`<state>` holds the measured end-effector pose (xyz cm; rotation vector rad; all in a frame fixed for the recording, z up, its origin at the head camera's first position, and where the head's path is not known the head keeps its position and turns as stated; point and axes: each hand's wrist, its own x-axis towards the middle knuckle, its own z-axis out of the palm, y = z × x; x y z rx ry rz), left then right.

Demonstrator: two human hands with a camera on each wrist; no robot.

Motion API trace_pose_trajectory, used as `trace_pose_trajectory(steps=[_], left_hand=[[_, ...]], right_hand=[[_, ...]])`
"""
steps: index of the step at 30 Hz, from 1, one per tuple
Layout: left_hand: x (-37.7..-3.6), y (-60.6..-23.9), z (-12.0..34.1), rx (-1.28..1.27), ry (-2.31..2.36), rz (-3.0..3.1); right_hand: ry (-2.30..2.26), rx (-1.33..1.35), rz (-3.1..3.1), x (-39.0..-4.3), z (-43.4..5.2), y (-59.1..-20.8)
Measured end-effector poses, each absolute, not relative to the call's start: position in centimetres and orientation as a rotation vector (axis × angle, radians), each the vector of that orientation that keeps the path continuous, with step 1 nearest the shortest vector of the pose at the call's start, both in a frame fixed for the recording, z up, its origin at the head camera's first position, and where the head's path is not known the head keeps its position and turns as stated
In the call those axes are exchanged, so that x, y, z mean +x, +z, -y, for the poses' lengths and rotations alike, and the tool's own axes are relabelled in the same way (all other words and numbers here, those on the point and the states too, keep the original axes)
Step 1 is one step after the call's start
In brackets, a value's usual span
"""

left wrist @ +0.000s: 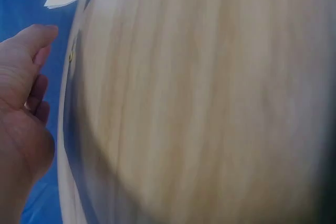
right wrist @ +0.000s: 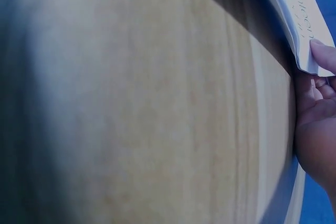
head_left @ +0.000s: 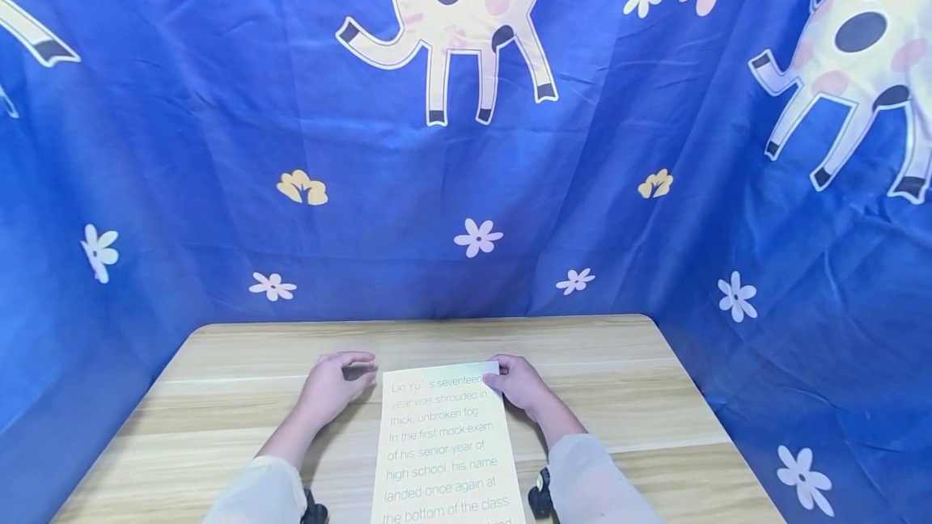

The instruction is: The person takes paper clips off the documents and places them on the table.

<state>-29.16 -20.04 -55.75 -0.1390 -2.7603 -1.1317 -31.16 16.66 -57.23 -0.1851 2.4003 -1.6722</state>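
- Near the middle of the counter (head_left: 218, 395), reaching its near edge, lies a printed sheet (head_left: 444, 443).
- The right hand (head_left: 518, 382) pinches the sheet's far right corner, its grip clamped on the paper.
- The left hand (head_left: 331, 386) hovers just beside the far left corner, fingers loosely apart, holding nothing.

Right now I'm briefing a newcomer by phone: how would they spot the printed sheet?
On the wooden table before the blue cartoon cloth, look between the two hands. The paper sheet lies there, right hand pinching its far corner; it alone carries printed text.
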Motion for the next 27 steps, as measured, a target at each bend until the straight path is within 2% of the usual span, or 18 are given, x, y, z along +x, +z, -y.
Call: trace_pose_trajectory(steps=[11, 27], left_hand=[[-29.4, -56.0, 19.1, -0.249, -1.097, 2.756], [-30.3, -56.2, 19.8, -0.223, -1.167, 2.875]], right_hand=[[-1.680, -0.180, -2.400, -31.0, -16.5, -57.1], [-1.693, -0.172, -2.405, -31.0, -16.4, -57.2]])
